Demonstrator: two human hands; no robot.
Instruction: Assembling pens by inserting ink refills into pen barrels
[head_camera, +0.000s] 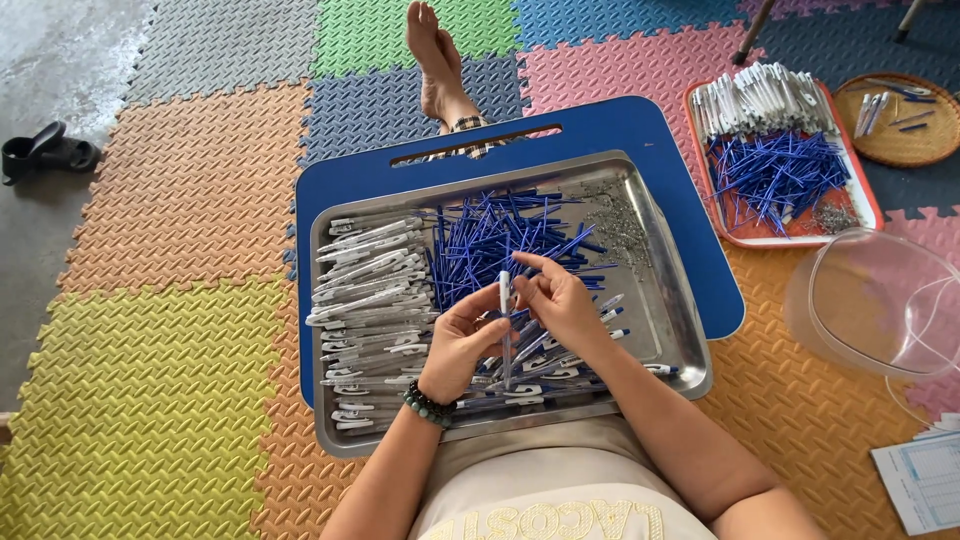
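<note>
A shiny silver metal tray (672, 300) sits on a solid blue plastic lap desk (600, 130), holding deep-blue thin refill tubes (490, 240) and white-and-grey pen barrels (370, 300). The ridged foam floor mats (180, 200) form a patchwork of orange, yellow, green, pink and slate blue.

Open blue lap desk edge (345, 180) beyond the tray rim (470, 188) (tray itself crowded with pen parts (370, 300)).

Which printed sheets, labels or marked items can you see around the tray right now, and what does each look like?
Paper sheet: on the mat at the lower right corner, white rectangle with a pale blue printed grid, partly cut off.
Pen barrels: heaped in the left half of the steel tray, white with small dark markings, too small to make out.
No screens or signs.
</note>
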